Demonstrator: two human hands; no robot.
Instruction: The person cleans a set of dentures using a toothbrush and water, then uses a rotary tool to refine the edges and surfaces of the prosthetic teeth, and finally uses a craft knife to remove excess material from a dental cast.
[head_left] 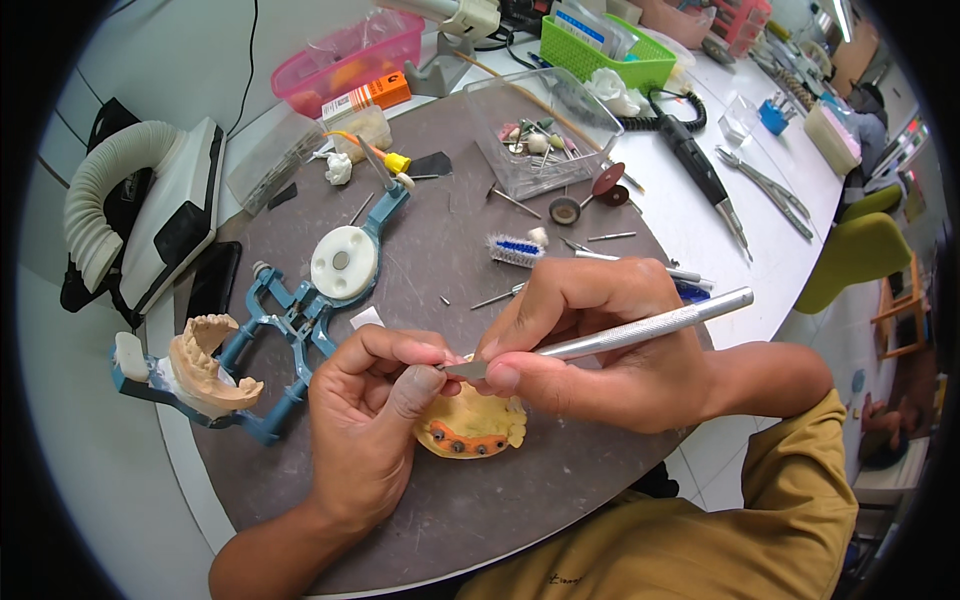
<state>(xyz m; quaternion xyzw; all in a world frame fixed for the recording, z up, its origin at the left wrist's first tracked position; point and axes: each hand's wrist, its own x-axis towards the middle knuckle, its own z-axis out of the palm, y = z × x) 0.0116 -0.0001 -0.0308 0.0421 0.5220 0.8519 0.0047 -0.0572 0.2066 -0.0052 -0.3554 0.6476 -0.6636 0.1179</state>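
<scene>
My right hand [620, 350] is closed around a knife with a knurled metal handle [645, 325], its blade [466, 369] pointing left. My left hand [365, 410] pinches a tiny piece at the blade's tip, between thumb and fingers; it is too small and too covered to name. Just below both hands, a yellow dental cast [468, 412] rests on the brown bench mat. An orange-pink band on its near side carries several metal implant fittings [458, 447]. To the left stands a blue articulator [290, 312], with a beige toothed cast [205, 370] mounted on it.
Beyond my hands lie a blue-and-white brush [514, 250], loose burs, discs and a clear box [545, 170] of polishing tips. A black handpiece [700, 165] and pliers [765, 185] are at right. Green [610, 58] and pink baskets [345, 65] stand behind; a hosed suction unit [175, 215] at left.
</scene>
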